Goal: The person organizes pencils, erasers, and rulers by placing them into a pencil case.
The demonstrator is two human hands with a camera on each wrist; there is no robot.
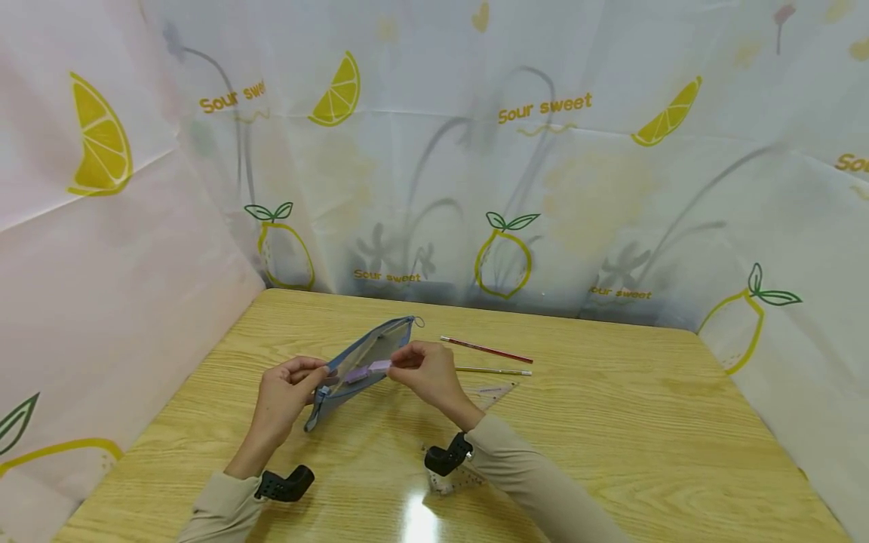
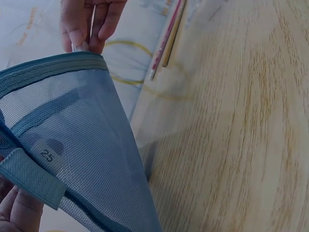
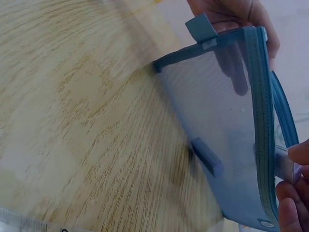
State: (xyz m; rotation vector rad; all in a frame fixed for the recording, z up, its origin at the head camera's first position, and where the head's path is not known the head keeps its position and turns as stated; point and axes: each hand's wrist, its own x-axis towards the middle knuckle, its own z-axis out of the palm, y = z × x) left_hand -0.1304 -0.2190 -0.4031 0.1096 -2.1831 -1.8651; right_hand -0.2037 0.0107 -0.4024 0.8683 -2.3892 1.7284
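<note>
My left hand (image 1: 285, 394) grips one end of a blue mesh zip pouch (image 2: 96, 130), its fingers partly hidden behind the mesh. The pouch is tilted above the table with its zip open. At the mouth, my right hand (image 1: 428, 375) pinches a small lilac eraser (image 3: 284, 163) between thumb and fingers, part of it inside the opening. A second small purple block (image 3: 206, 157) lies low inside the pouch, seen through the mesh. A label reading 25 (image 2: 48, 155) also shows through the mesh in the left wrist view.
Beyond my right hand lie a red pencil (image 1: 487, 350) and a gold pencil (image 1: 498, 370) on the wooden table (image 1: 611, 422). A clear set square (image 1: 494, 394) is beside the right wrist. Another clear measuring tool (image 1: 451, 480) lies partly under the right wrist camera.
</note>
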